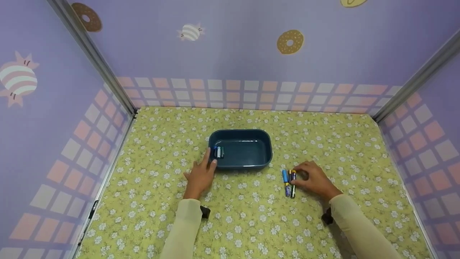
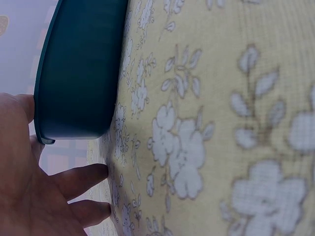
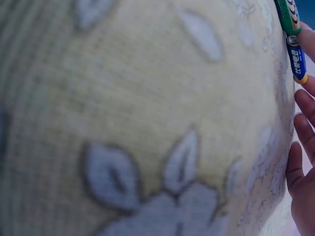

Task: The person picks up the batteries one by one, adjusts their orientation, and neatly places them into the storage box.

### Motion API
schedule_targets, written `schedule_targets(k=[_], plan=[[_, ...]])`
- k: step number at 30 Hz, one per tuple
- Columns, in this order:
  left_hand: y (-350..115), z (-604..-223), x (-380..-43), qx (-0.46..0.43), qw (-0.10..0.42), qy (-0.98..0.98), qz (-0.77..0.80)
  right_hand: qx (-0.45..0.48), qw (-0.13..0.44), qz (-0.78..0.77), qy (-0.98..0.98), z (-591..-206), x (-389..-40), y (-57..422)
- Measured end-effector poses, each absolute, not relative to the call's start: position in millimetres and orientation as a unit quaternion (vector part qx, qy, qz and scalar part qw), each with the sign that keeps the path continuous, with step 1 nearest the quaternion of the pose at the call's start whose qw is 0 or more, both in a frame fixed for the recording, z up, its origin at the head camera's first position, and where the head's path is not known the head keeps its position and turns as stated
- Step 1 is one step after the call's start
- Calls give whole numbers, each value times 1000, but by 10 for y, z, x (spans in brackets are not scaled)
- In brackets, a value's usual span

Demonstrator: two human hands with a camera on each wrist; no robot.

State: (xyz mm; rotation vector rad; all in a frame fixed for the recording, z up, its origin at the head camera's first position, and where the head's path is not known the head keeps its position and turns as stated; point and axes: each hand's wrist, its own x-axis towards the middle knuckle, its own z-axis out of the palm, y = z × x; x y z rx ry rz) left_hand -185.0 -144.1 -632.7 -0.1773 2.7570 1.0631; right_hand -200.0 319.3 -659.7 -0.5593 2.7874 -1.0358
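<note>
A dark teal plastic basin (image 1: 240,167) sits on the flowered cloth, with several small batteries (image 1: 219,152) lying side by side at its left end. My left hand (image 1: 202,178) is at the basin's near left corner, fingers extended. In the left wrist view, fingers touch the basin's rim (image 2: 43,139) and two others reach down to the cloth. To the right of the basin lies a small group of batteries, a light blue one (image 1: 285,175) among them. My right hand (image 1: 313,180) pinches a blue battery with a yellow end (image 3: 297,61) by its two ends, close beside a green battery (image 3: 288,15).
Yellow-green flowered cloth (image 1: 248,223) covers the table. Purple panels with a pink and white checked band (image 1: 233,90) enclose it at the back and both sides, joined by grey metal posts (image 1: 104,68). Black straps show at both wrists.
</note>
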Motion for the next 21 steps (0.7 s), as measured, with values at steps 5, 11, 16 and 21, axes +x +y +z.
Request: schedule_targets(k=[5, 11, 16, 21], plan=[[-1443, -6336, -1852, -61, 94, 927, 359, -184, 61, -339, 921, -6597, -1994, 3201], [-1448, -6333, -1857, -58, 100, 924, 363, -192, 57, -336, 920, -6597, -1994, 3203], [-1457, -6336, -1859, -54, 103, 924, 364, -193, 53, -335, 921, -6598, -1990, 3194], [-1453, -6337, -1856, -54, 100, 926, 360, -185, 58, -341, 920, -6596, -1995, 3196]])
